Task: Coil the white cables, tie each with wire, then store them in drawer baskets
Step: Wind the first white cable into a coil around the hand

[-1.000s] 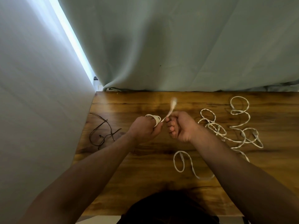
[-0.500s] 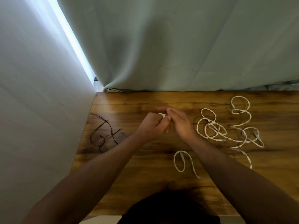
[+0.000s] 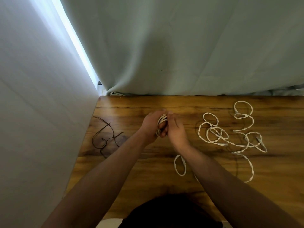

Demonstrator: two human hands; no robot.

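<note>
A small coil of white cable (image 3: 162, 121) sits between my two hands above the wooden table (image 3: 148, 170). My left hand (image 3: 150, 125) grips the coil from the left with curled fingers. My right hand (image 3: 175, 129) closes against it from the right, fingers curled round the loops. Most of the coil is hidden by the fingers. Loose white braided cables (image 3: 230, 134) lie tangled on the table to the right. A short white cable loop (image 3: 180, 165) lies under my right forearm. Thin dark tie wire (image 3: 105, 137) lies at the table's left.
A pale wall (image 3: 41, 112) borders the table on the left. A grey-green curtain (image 3: 181, 46) hangs along the far edge. The table's near edge runs just above the dark top of my clothing (image 3: 167, 213).
The free cable end that stuck up from my right hand a second ago is wound in. Both hands have moved together and now enclose the coil.
</note>
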